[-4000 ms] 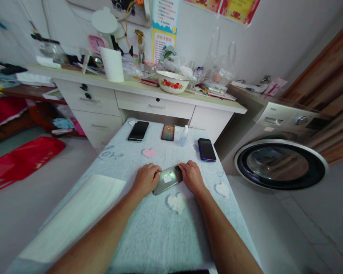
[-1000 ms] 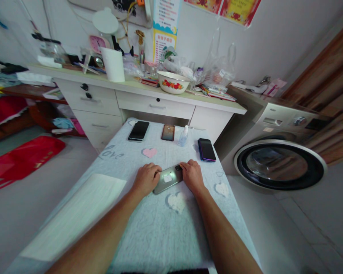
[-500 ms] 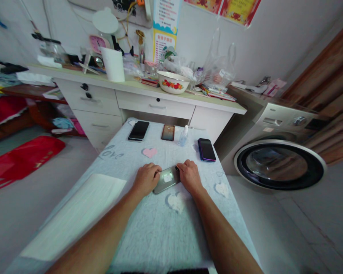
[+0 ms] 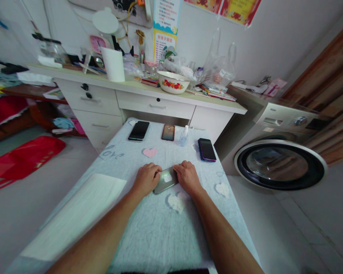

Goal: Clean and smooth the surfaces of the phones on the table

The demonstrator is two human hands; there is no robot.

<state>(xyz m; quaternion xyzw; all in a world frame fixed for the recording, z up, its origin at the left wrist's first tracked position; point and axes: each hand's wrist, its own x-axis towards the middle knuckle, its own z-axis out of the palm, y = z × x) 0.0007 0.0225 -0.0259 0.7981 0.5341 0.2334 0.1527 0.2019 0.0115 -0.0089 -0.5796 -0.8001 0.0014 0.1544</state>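
A grey smartphone (image 4: 166, 181) lies at a slant on the cloth-covered table, with a pale patch in the middle of its upper face. My left hand (image 4: 146, 178) grips its left end, fingers curled and thumb at the edge. At the other end my right hand (image 4: 188, 177) is closed on the phone, covering its upper right corner. Farther back are a black phone (image 4: 139, 131), a brown phone or case (image 4: 168, 132), a small clear spray bottle (image 4: 183, 136) standing upright, and a dark phone with a purple-blue edge (image 4: 207, 150).
A white sheet (image 4: 77, 215) lies along the table's left side. Behind the table stands a white drawer desk (image 4: 157, 105) bearing a flowered bowl (image 4: 173, 82), a white paper roll (image 4: 112, 64) and plastic bags (image 4: 218, 68). A washing machine (image 4: 274, 133) is to the right.
My right hand has shifted slightly left over the smartphone's right end, covering the dark spot at its corner. The left hand and the other things have stayed in place.
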